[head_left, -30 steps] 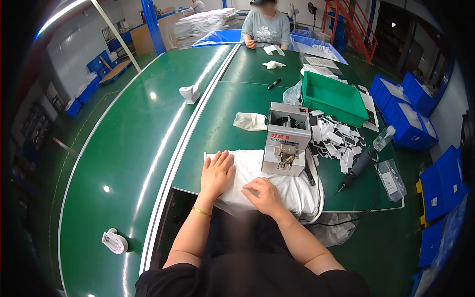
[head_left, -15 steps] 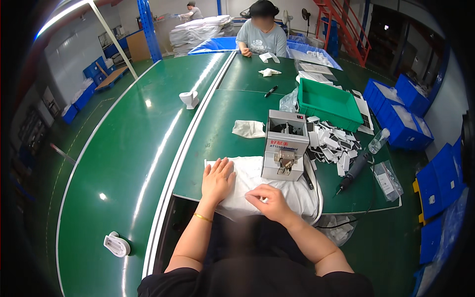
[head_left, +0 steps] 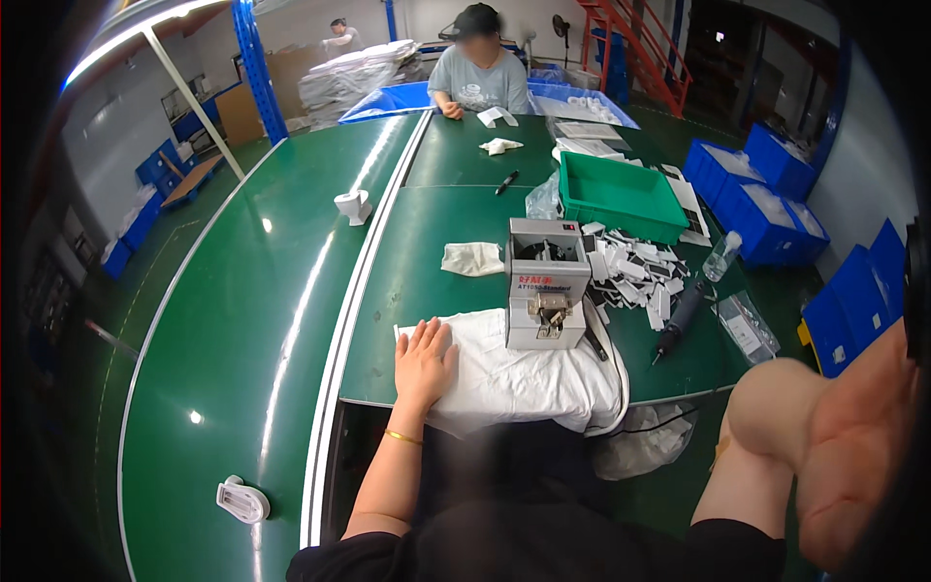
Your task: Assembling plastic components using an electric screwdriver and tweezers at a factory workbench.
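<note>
My left hand [head_left: 423, 364] lies flat, fingers stretched, on the left part of a white cloth [head_left: 524, 383] at the table's near edge. A silver box-shaped screw feeder [head_left: 545, 291] stands on the cloth's far right part. My right arm is bent up close to the camera at the right. The right hand [head_left: 861, 436] looms large and blurred there, away from the table; its fingers are cut off or smeared. Right of the feeder lies a dark electric screwdriver [head_left: 682, 318], beside a heap of small white and black pieces [head_left: 635, 272].
A green bin [head_left: 621, 199] sits behind the heap. A white pouch [head_left: 472, 259] and a black marker [head_left: 506, 182] lie farther off. Small white toilet-shaped items [head_left: 354, 206] stand on the green belt [head_left: 262, 291] at left. A person [head_left: 478, 73] sits across the table.
My right hand has left its place above the cloth and risen far right, close to the camera. My left hand stays on the cloth. The whole view has shifted slightly.
</note>
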A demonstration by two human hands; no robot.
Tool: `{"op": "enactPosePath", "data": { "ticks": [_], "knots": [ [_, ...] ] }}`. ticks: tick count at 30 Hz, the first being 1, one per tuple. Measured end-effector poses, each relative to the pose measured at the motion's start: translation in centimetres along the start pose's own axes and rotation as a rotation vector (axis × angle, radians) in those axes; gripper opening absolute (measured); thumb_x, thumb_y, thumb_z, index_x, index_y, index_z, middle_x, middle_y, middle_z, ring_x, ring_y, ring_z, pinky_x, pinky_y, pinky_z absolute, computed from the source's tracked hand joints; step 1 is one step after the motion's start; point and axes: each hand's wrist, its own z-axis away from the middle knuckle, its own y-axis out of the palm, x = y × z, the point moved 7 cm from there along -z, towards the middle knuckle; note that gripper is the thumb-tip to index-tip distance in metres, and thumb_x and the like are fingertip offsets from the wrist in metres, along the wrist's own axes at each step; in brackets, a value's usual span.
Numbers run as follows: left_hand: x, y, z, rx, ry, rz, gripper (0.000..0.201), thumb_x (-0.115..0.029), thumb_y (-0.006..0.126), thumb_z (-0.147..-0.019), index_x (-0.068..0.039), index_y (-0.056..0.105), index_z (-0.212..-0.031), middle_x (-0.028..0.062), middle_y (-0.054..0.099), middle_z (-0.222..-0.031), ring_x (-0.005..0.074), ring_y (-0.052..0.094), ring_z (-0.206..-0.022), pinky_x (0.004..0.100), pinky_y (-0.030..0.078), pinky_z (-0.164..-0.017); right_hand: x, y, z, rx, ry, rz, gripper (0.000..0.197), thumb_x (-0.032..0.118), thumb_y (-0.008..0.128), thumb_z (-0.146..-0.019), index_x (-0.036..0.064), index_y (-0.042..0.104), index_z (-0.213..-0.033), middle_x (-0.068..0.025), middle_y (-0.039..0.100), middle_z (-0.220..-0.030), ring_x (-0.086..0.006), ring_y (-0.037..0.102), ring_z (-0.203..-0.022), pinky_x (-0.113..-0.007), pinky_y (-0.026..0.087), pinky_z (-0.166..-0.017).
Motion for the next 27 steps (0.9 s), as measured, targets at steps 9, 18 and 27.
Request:
{"op": "enactPosePath", "data": {
  "ticks": [9,18,27],
  "knots": [
    [0.5,0.2,0.6,-0.013,0.010,0.018,0.045,-0.036,0.057,-0.095,-0.013,0.060,-0.133,0.0082,0.053,-0.145,0.0259,0.044,-0.139,0.0491,0.027,-0.117,2.2,-2.8,0.5,0.013,0.012,0.060,0.022,0.029,0.056,-0.090,0.0097,0.053,-0.080,-0.0033,0.044,-0.075,-0.0164,0.036,-0.066,-0.036,0.024,-0.060],
    [-0.1,-0.3,0.5,-0.016,0.004,0.019,0.044,-0.035,0.057,-0.095,-0.012,0.060,-0.133,0.0096,0.054,-0.144,0.0269,0.044,-0.139,0.0493,0.028,-0.116,0.7,-5.0,2.1,0.036,0.066,0.043,0.022,0.029,0.056,-0.090,0.0095,0.053,-0.080,-0.0035,0.044,-0.075,-0.0164,0.036,-0.065,-0.036,0.024,-0.060],
    [0.3,-0.1,-0.5,0.004,0.008,0.016,0.045,-0.035,0.057,-0.093,-0.011,0.060,-0.132,0.0108,0.053,-0.145,0.0295,0.043,-0.139,0.0509,0.028,-0.115,2.9,-6.3,2.7,0.065,-0.113,0.104,0.021,0.028,0.056,-0.090,0.0093,0.053,-0.081,-0.0036,0.044,-0.074,-0.0163,0.036,-0.064,-0.036,0.024,-0.059]
  ]
}}
